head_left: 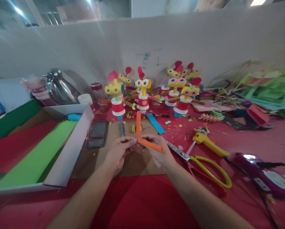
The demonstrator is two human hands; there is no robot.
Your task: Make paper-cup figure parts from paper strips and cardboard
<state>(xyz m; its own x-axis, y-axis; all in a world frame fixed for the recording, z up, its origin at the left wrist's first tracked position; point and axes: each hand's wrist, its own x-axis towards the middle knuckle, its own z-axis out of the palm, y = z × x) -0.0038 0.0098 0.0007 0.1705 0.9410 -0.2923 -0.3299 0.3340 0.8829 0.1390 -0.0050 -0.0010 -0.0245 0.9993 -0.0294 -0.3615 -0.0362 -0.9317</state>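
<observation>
Between my two hands are two orange paper strips [150,144], joined at one end in an L shape. One strip points away from me and the other slants to the right. My left hand [119,149] is closed, thumb and fingertips pinching the joined corner. Around the right-hand strip, the fingers of my right hand [160,151] are closed. Below them lies a brown cardboard sheet [137,165]. Just beyond are a blue paper strip [156,123] and a small yellow folded paper piece [133,128]. Scissors [192,157] with yellow and red handles lie beside my right hand.
Several paper-cup figures [143,101] stand behind. At left is a white box [68,159] with coloured paper, near a metal jug [63,87] and a dark blurred-out object [98,134]. At right are a yellow glue gun [210,144], a purple corded device [264,175] and paper scraps.
</observation>
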